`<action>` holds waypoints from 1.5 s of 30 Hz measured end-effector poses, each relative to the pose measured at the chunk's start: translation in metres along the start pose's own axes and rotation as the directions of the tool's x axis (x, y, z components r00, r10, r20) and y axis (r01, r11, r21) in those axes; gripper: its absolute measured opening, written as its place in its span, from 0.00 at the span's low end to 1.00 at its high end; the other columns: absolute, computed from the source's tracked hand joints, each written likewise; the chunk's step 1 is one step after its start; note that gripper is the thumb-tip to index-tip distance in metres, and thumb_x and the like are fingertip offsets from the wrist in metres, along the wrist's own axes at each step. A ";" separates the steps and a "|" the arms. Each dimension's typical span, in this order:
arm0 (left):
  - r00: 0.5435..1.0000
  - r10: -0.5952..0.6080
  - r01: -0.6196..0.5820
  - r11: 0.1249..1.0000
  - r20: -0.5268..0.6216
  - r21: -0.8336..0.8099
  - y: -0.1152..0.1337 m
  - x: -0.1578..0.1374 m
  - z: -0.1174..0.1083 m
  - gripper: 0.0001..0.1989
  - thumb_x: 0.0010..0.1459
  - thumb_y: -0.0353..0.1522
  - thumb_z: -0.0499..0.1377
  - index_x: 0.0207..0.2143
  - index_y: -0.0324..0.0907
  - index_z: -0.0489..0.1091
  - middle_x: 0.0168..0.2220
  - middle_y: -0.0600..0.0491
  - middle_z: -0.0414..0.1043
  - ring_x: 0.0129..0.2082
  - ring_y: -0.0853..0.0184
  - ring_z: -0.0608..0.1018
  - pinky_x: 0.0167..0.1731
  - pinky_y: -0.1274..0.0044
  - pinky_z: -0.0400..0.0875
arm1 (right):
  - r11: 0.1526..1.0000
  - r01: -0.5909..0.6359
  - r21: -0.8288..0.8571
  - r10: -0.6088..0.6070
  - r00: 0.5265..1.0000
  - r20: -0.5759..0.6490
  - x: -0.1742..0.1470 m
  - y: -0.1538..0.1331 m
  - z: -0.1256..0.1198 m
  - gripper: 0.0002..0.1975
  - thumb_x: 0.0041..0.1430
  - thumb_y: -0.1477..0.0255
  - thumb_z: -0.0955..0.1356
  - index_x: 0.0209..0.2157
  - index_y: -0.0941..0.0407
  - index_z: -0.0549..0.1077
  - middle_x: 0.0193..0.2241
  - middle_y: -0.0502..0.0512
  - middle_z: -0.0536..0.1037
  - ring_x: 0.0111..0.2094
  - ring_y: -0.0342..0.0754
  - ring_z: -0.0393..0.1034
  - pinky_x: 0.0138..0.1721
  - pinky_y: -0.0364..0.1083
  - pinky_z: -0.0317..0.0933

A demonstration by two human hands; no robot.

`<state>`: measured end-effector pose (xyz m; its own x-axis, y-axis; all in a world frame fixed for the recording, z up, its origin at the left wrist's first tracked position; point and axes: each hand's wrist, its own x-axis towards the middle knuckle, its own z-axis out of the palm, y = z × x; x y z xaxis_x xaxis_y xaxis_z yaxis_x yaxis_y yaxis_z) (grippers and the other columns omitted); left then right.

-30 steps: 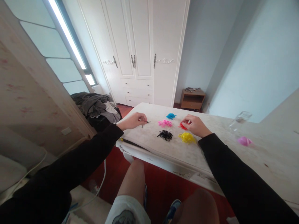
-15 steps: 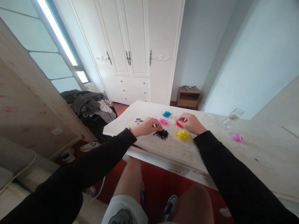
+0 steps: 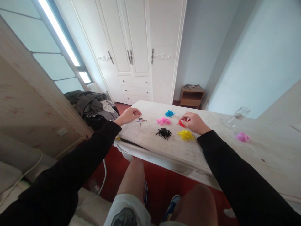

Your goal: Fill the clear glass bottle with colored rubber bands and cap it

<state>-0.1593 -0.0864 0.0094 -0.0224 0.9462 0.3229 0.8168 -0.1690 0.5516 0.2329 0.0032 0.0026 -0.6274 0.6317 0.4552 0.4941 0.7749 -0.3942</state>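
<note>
Single cam, worn on head, looking fwd & down from above wearer's bare knees (image 3: 133, 174), which sit nr. btm ctr. V. wide FOV; pic squeezed in ht. Black sleeves (image 3: 235, 169) are nearest, entering from btm L & btm R corners. Desk (image 3: 176, 150) lies at mid dist., seen obliquely from above & running off R edge; L grip (image 3: 129, 115) & R grip (image 3: 194, 121) both in frame there. Far bkgd: wardrobe (image 3: 163, 34) top ctr., upper end cropped; small brown cabinet (image 3: 190, 102) just R of it; window strip (image 3: 61, 31) top L; pale-blue wall (image 3: 207, 34) upper R.
</note>
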 end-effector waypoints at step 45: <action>0.998 0.002 0.002 0.998 0.062 -0.061 -0.012 -0.014 -0.006 0.14 0.47 0.41 0.69 0.31 0.39 0.79 0.28 0.49 0.81 0.28 0.64 0.79 0.31 0.75 0.70 | 1.000 0.021 -0.005 -0.021 0.998 0.064 -0.001 -0.003 0.001 0.06 0.56 0.75 0.69 0.30 0.56 0.81 0.30 0.55 0.79 0.32 0.49 0.72 0.36 0.46 0.62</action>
<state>-0.1724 -0.0992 0.0031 0.0156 0.9612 0.2755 0.7800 -0.1841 0.5981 0.2321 0.0003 0.0026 -0.6751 0.6125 0.4112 0.4834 0.7884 -0.3805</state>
